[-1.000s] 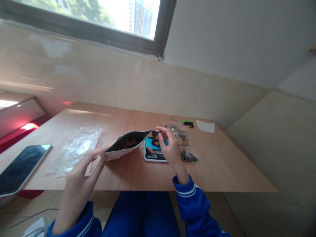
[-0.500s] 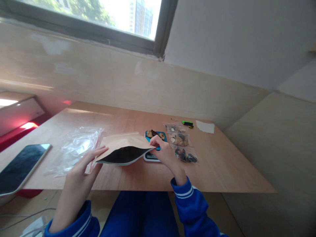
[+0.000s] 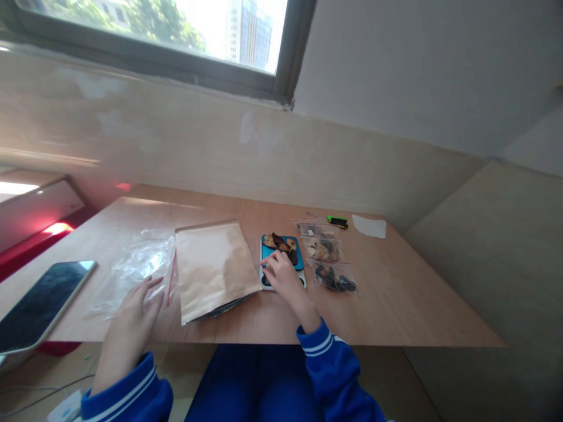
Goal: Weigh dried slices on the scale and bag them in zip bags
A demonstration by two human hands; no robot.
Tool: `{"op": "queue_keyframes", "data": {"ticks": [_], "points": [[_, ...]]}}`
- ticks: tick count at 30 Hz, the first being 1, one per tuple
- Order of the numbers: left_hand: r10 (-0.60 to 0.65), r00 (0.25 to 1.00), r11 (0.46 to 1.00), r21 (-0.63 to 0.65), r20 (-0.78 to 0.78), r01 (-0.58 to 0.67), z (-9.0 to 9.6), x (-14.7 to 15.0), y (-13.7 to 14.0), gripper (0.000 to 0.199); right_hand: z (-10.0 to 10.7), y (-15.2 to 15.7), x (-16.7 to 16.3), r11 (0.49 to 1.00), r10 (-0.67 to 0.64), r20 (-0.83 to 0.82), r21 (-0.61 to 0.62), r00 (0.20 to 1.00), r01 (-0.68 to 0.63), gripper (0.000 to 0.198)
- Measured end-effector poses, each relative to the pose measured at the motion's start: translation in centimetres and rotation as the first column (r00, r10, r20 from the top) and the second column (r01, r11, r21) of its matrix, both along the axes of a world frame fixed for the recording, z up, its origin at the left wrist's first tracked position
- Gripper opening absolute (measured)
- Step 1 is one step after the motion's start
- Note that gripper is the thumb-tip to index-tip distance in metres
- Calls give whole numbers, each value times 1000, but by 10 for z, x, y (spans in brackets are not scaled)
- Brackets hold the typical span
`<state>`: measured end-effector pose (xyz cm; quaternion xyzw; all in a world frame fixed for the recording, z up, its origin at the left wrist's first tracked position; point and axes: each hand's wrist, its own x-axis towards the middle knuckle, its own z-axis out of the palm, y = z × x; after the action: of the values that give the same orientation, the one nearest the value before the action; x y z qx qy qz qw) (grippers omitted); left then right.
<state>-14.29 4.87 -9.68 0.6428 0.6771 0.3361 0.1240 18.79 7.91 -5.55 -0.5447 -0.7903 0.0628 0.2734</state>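
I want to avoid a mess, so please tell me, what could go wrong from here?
The right hand is close to the dried pieces on the scale and might knock some off. The paper bag's mouth is partly open toward the near edge of the table; anything loose inside could slip out. The phone, also near that edge, might be bumped off.

A plain room, home or workroom, I can't tell: a wooden worktop (image 3: 396, 305) stands by a patchy wall (image 3: 211, 140) under a window (image 3: 213, 29) with trees (image 3: 160, 26) outside.
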Motion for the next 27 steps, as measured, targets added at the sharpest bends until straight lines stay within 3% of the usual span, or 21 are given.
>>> {"op": "queue_keyframes", "data": {"ticks": [3,5,15,18,23,27], "points": [[-2,998,1000,-28,-60,0,-25,-6,8,48,-6,0,9,1000,7,-60,-9,998,-8,22],[34,992,997,-59,-121,-41,-29,-3,9,49,-9,3,11,1000,-4,-66,-7,998,3,23],[211,946,946,-193,-245,-261,11,26,1,57,-16,7,13,999,-22,-27,27,999,23,20],[235,934,938,-190,-269,-290,13,31,2,58,-15,4,15,1000,-16,1,17,1000,16,19],[359,905,900,-171,-226,-400,10,35,6,42,-4,8,15,999,-46,-2,26,999,46,21],[399,902,892,-156,-164,-423,7,33,7,36,12,-1,18,990,-68,-195,107,978,90,18]]}}
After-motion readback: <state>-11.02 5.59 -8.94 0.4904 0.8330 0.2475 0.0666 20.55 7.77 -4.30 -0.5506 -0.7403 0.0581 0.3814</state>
